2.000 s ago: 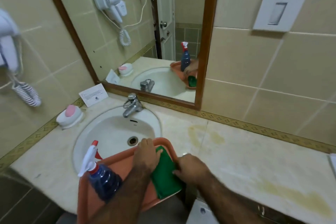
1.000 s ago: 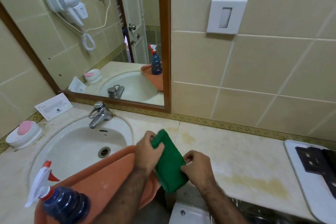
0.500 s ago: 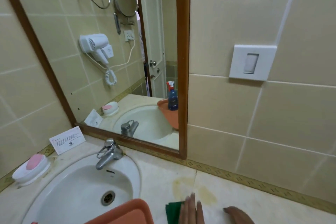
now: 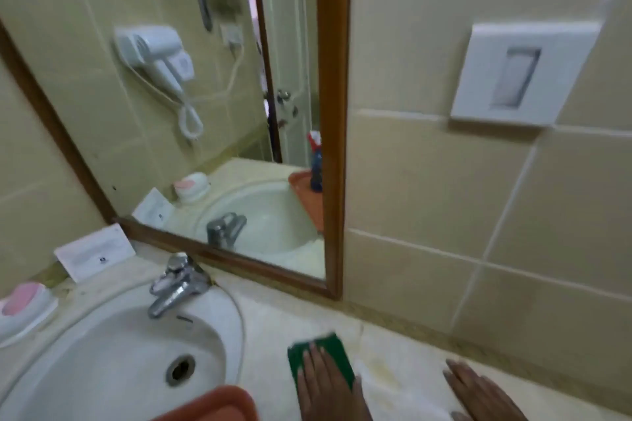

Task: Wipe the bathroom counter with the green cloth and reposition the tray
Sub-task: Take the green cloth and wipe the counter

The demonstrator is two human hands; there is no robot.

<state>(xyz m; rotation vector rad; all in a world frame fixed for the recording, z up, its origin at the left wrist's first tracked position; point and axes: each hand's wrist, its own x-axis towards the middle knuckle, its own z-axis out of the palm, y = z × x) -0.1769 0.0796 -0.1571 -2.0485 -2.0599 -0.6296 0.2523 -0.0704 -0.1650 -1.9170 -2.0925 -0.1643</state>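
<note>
My left hand presses flat, fingers spread, on the folded green cloth. My right hand lies open on the glossy, stained bench. The orange tray's rounded corner overlaps the oval sink.

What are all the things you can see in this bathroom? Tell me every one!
Green cloth: 1, green, flat on counter under left hand.
Orange plastic tray: 1, orange, bottom edge, over sink.
White round sink: 1, white, left.
Metal tap: 1, silver, behind sink.
Soap dish with pink soap: 1, white, far left.
White card: 1, against wall.
Wood-framed mirror: 1, brown.
White wall plate: 1, right.
Beige counter: 1, stained.
Left hand: on cloth.
Right hand: flat on counter.
</note>
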